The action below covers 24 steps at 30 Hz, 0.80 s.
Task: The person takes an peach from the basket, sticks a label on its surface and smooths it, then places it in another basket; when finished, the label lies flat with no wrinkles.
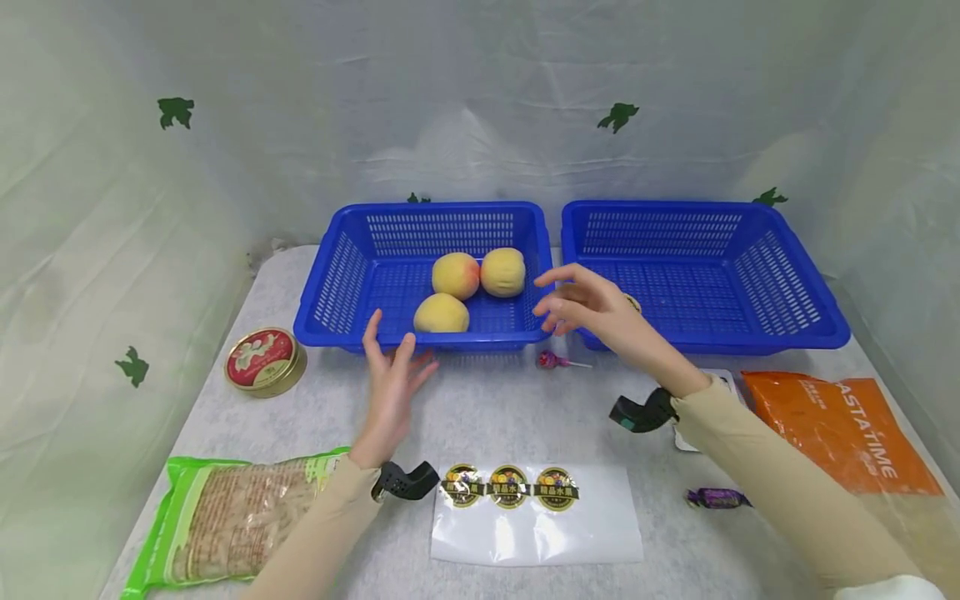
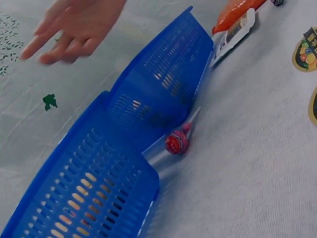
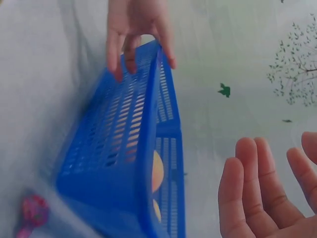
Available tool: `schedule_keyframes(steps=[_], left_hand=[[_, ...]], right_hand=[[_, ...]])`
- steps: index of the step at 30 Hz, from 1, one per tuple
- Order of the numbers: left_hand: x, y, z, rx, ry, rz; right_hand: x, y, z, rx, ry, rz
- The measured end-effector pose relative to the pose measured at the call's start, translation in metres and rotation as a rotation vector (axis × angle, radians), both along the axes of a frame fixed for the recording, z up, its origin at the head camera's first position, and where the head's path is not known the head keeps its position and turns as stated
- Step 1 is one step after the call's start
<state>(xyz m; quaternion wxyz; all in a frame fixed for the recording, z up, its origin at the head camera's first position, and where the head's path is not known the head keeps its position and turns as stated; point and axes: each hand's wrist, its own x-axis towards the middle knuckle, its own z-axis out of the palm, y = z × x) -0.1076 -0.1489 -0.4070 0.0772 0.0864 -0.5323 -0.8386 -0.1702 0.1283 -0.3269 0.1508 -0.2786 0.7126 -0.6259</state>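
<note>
Three yellow peaches [image 1: 441,314] lie in the left blue basket [image 1: 352,339], one with a red blush. At that basket's front rim is my left hand [image 1: 390,387], fingers and thumb spread, nothing held. My right hand [image 1: 588,307] hovers over the gap between the two baskets, its fingers loosely bent and holding nothing. In the right wrist view, the fingers [image 3: 267,178] of this hand are extended beside the basket. Behind my right wrist, part of a round label [image 1: 634,302] shows at the right blue basket [image 1: 750,342].
A lollipop [image 1: 550,359] lies before the gap. A sheet of round stickers [image 1: 536,533] is at front centre. On the left are a round tin [image 1: 264,362] and a green-edged bag [image 1: 240,521]; on the right, an orange bag [image 1: 840,425] and a purple-wrapped candy [image 1: 717,498].
</note>
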Motion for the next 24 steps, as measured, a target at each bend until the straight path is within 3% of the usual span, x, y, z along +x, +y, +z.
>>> schedule_keyframes(steps=[7,14,19,24], left_hand=[[-0.007,0.011,-0.006,-0.057,0.044,0.102],[-0.007,0.01,-0.009,-0.089,0.05,0.105],[-0.006,0.009,-0.01,-0.112,0.052,0.106],[-0.007,0.009,-0.012,-0.125,0.045,0.111]], right_hand=[[-0.028,-0.048,-0.004,-0.002,-0.053,0.058],[-0.054,-0.087,-0.026,0.111,-0.212,0.114],[-0.061,-0.112,-0.036,0.204,-0.333,0.112],[-0.065,-0.13,-0.041,0.316,-0.353,0.127]])
